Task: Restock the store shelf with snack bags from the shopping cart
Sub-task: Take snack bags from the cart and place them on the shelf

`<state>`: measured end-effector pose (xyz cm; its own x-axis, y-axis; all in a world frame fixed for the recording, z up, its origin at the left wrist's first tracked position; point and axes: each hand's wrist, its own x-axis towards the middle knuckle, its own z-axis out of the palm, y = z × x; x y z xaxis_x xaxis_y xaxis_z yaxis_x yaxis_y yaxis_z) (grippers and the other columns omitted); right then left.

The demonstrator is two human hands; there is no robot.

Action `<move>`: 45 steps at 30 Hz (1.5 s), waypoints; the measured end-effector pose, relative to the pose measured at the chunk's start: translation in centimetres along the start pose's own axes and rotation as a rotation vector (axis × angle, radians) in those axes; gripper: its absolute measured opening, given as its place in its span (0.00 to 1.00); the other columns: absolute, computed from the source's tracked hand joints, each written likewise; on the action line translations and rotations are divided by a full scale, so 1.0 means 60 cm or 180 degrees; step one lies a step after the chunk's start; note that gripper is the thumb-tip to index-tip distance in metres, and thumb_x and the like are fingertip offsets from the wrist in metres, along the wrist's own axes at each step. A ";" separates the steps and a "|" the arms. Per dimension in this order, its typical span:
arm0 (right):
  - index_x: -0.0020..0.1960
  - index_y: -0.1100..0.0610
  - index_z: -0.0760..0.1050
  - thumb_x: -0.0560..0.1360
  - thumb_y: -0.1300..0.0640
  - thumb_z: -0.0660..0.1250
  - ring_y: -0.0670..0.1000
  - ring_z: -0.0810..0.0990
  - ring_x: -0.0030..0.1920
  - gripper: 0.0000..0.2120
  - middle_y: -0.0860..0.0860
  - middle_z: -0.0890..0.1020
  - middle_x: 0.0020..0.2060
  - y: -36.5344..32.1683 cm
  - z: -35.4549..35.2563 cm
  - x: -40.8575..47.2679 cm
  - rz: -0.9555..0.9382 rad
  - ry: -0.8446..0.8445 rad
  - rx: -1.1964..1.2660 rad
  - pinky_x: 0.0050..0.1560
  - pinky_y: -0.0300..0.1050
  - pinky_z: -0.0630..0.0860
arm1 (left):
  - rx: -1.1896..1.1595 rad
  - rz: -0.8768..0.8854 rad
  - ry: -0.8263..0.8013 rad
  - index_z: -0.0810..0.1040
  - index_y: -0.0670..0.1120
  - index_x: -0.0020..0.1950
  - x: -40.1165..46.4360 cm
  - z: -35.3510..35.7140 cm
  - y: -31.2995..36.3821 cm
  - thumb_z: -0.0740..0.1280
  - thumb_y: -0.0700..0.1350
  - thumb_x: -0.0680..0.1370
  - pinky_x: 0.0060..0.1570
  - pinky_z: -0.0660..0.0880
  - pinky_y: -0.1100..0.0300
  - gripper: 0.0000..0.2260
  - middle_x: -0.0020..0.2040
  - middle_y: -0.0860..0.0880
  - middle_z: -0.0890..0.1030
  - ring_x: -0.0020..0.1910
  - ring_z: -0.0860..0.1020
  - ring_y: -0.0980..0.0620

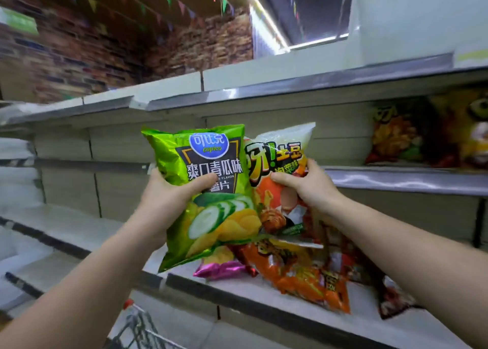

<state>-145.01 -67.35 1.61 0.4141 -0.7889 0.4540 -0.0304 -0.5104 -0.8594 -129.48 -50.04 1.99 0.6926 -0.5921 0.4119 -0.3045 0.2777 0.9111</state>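
Observation:
My left hand [169,190] grips a green cucumber-flavour chip bag [211,187], held upright in front of the shelves. Beside it, my right hand [303,183] grips a white-and-orange snack bag [277,153], also upright and touching the green one. Both bags hang above the lower shelf [237,288], where an orange snack bag [303,274] lies flat with a pink bag [219,269] next to it. The shopping cart [140,327] shows only as a wire corner at the bottom.
Upright orange snack bags [427,132] stand on the middle shelf [396,179] at the right. A dark red bag [393,296] lies at the right of the lower shelf. The top shelf [264,84] runs overhead. Shelves to the left hold nothing visible.

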 end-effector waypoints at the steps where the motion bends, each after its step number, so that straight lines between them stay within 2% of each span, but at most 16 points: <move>1: 0.55 0.53 0.70 0.59 0.41 0.77 0.54 0.78 0.55 0.30 0.51 0.79 0.52 -0.005 -0.019 0.007 0.0003 0.0078 -0.0033 0.60 0.53 0.74 | -0.0049 0.0029 -0.0091 0.78 0.48 0.56 0.006 0.015 0.006 0.77 0.44 0.65 0.40 0.80 0.57 0.21 0.46 0.49 0.85 0.41 0.84 0.50; 5: 0.52 0.52 0.71 0.61 0.41 0.76 0.53 0.78 0.54 0.26 0.50 0.79 0.52 -0.023 -0.103 0.031 -0.0007 0.0362 -0.0157 0.60 0.54 0.73 | -0.0290 0.0040 -0.0484 0.78 0.49 0.48 0.028 0.078 0.033 0.76 0.45 0.64 0.31 0.78 0.61 0.14 0.36 0.53 0.85 0.32 0.83 0.54; 8: 0.44 0.51 0.71 0.66 0.45 0.74 0.55 0.80 0.52 0.16 0.52 0.81 0.48 -0.030 -0.169 0.044 0.0069 0.0512 -0.0083 0.59 0.54 0.75 | -0.0408 0.0049 -0.0862 0.79 0.48 0.48 0.036 0.128 0.053 0.74 0.46 0.65 0.26 0.77 0.63 0.14 0.37 0.50 0.85 0.32 0.84 0.53; 10: 0.44 0.51 0.71 0.67 0.45 0.73 0.55 0.80 0.51 0.15 0.52 0.80 0.47 -0.028 -0.210 0.054 0.0192 0.0641 0.0001 0.57 0.52 0.76 | -0.0431 0.0012 -0.1075 0.79 0.46 0.50 0.043 0.158 0.060 0.74 0.46 0.66 0.25 0.77 0.63 0.14 0.38 0.48 0.86 0.32 0.84 0.51; 15: 0.69 0.61 0.63 0.61 0.35 0.72 0.57 0.77 0.56 0.46 0.57 0.77 0.58 -0.005 -0.294 0.093 0.0570 0.0968 -0.0032 0.60 0.53 0.74 | -0.0458 -0.0079 -0.1422 0.79 0.45 0.46 0.051 0.235 0.065 0.72 0.44 0.67 0.23 0.77 0.62 0.10 0.36 0.45 0.85 0.29 0.83 0.49; 17: 0.70 0.64 0.61 0.67 0.38 0.70 0.56 0.76 0.54 0.43 0.58 0.76 0.57 0.006 -0.325 0.112 0.0692 0.1110 -0.0097 0.57 0.49 0.73 | -0.0498 -0.0142 -0.1536 0.79 0.45 0.48 0.060 0.259 0.060 0.75 0.47 0.65 0.28 0.80 0.57 0.14 0.39 0.43 0.85 0.32 0.84 0.47; 19: 0.67 0.67 0.65 0.71 0.41 0.67 0.53 0.74 0.47 0.37 0.59 0.77 0.52 0.014 -0.350 0.134 0.0773 0.1222 -0.0141 0.49 0.44 0.69 | -0.0271 -0.0107 -0.1536 0.78 0.45 0.55 0.081 0.281 0.050 0.79 0.56 0.59 0.45 0.81 0.46 0.29 0.47 0.42 0.85 0.44 0.84 0.42; 21: 0.64 0.68 0.69 0.72 0.41 0.67 0.53 0.75 0.43 0.34 0.60 0.79 0.51 0.019 -0.365 0.158 0.0806 0.1324 -0.0222 0.45 0.44 0.69 | -0.0111 -0.0091 -0.1435 0.76 0.45 0.59 0.098 0.299 0.047 0.77 0.59 0.61 0.55 0.77 0.40 0.32 0.52 0.42 0.83 0.51 0.82 0.40; 23: 0.63 0.68 0.69 0.74 0.45 0.66 0.55 0.76 0.41 0.29 0.64 0.79 0.54 0.021 -0.370 0.181 0.0769 0.1337 -0.0261 0.39 0.43 0.71 | -0.0069 -0.0087 -0.1452 0.77 0.46 0.59 0.114 0.314 0.045 0.76 0.58 0.63 0.56 0.76 0.40 0.29 0.52 0.42 0.83 0.51 0.82 0.40; 26: 0.66 0.66 0.67 0.75 0.50 0.67 0.57 0.78 0.52 0.27 0.63 0.76 0.60 0.034 -0.372 0.214 0.0812 0.1338 -0.0255 0.48 0.46 0.75 | 0.0035 -0.0090 -0.1457 0.77 0.48 0.58 0.132 0.334 0.039 0.78 0.66 0.54 0.55 0.77 0.41 0.38 0.51 0.44 0.84 0.51 0.82 0.41; 29: 0.65 0.63 0.69 0.75 0.58 0.67 0.58 0.79 0.53 0.21 0.60 0.77 0.60 0.051 -0.375 0.240 0.0769 0.1283 -0.0154 0.42 0.43 0.76 | 0.0039 -0.0158 -0.1480 0.77 0.48 0.58 0.140 0.346 0.035 0.78 0.66 0.53 0.55 0.77 0.41 0.39 0.52 0.44 0.84 0.50 0.83 0.41; 33: 0.67 0.64 0.65 0.77 0.55 0.64 0.60 0.74 0.61 0.22 0.59 0.74 0.62 0.068 -0.378 0.254 0.0567 0.1508 -0.0048 0.60 0.50 0.71 | 0.0018 -0.0182 -0.1487 0.77 0.47 0.58 0.137 0.358 0.033 0.78 0.66 0.51 0.56 0.77 0.41 0.41 0.52 0.44 0.84 0.51 0.83 0.41; 38: 0.73 0.61 0.56 0.77 0.49 0.62 0.61 0.69 0.66 0.30 0.59 0.68 0.69 0.069 -0.378 0.262 0.0611 0.1489 -0.1223 0.62 0.50 0.68 | -0.0089 -0.0250 -0.1612 0.77 0.48 0.60 0.134 0.371 0.030 0.79 0.66 0.46 0.55 0.77 0.42 0.46 0.52 0.43 0.84 0.51 0.82 0.40; 39: 0.74 0.60 0.53 0.78 0.48 0.62 0.61 0.68 0.67 0.32 0.59 0.66 0.70 0.068 -0.379 0.264 0.0598 0.1537 -0.1522 0.62 0.50 0.68 | -0.0148 -0.0280 -0.1711 0.77 0.47 0.59 0.127 0.374 0.034 0.80 0.64 0.48 0.53 0.78 0.43 0.43 0.51 0.42 0.84 0.49 0.83 0.40; 42: 0.75 0.59 0.50 0.78 0.50 0.62 0.60 0.66 0.69 0.33 0.59 0.62 0.71 0.051 -0.373 0.241 0.0313 0.1645 -0.2131 0.62 0.50 0.68 | -0.0421 -0.0333 -0.2030 0.79 0.44 0.54 0.111 0.388 0.041 0.76 0.50 0.59 0.31 0.81 0.55 0.25 0.44 0.41 0.85 0.36 0.84 0.44; 45: 0.70 0.60 0.63 0.77 0.54 0.63 0.60 0.72 0.61 0.24 0.60 0.73 0.63 0.046 -0.379 0.204 -0.0129 0.1523 -0.2228 0.56 0.47 0.71 | -0.0522 -0.0451 -0.2130 0.79 0.44 0.52 0.098 0.415 0.059 0.73 0.47 0.62 0.29 0.80 0.57 0.19 0.42 0.42 0.85 0.32 0.84 0.46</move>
<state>-160.70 -86.21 10.14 0.0023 -0.7446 0.6675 -0.6451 -0.5111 -0.5680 -142.78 -71.35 7.96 0.1512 -0.9547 0.2564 -0.1021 0.2429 0.9647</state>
